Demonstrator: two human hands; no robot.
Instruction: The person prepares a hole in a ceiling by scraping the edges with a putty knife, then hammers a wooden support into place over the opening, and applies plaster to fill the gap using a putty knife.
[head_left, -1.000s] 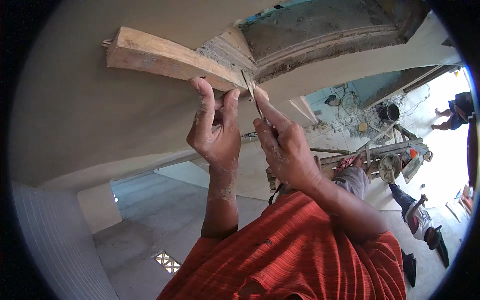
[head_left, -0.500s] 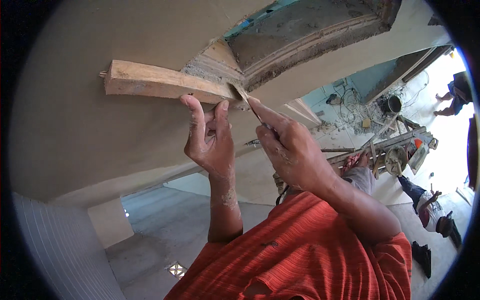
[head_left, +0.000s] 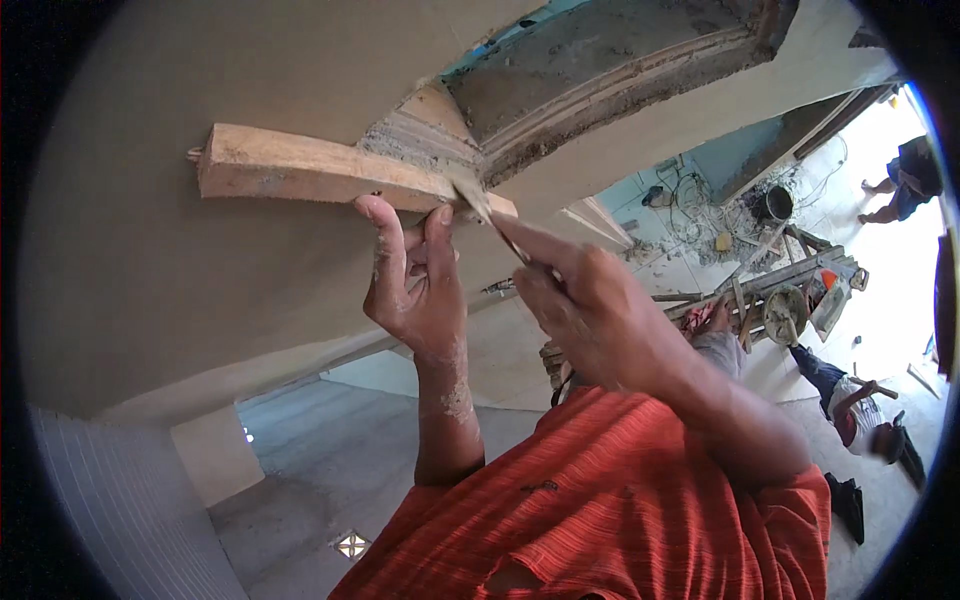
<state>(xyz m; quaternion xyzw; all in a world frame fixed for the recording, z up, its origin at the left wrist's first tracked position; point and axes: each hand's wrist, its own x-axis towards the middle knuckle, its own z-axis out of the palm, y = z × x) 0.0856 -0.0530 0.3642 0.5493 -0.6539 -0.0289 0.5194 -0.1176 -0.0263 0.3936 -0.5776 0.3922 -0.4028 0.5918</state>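
A length of squared timber lies flat against the plastered wall, its right end over the lower corner of a recessed opening. My left hand holds it from below, with two fingertips against its lower edge and the other fingers curled. In my right hand is a small trowel, its narrow blade pointing up and left. The blade touches the corner where the timber meets the rough mortar. Pale dried mortar coats parts of both hands and the left wrist.
The opening's moulded frame runs up to the right. Below right stands a plank scaffold with a mortar bucket on it. Rubble and cables litter the floor near a dark bucket. Two other people are at the far right.
The trowel and my right hand have shifted slightly left along the timber's edge, with the right hand blurred by motion. My left hand keeps its place on the timber.
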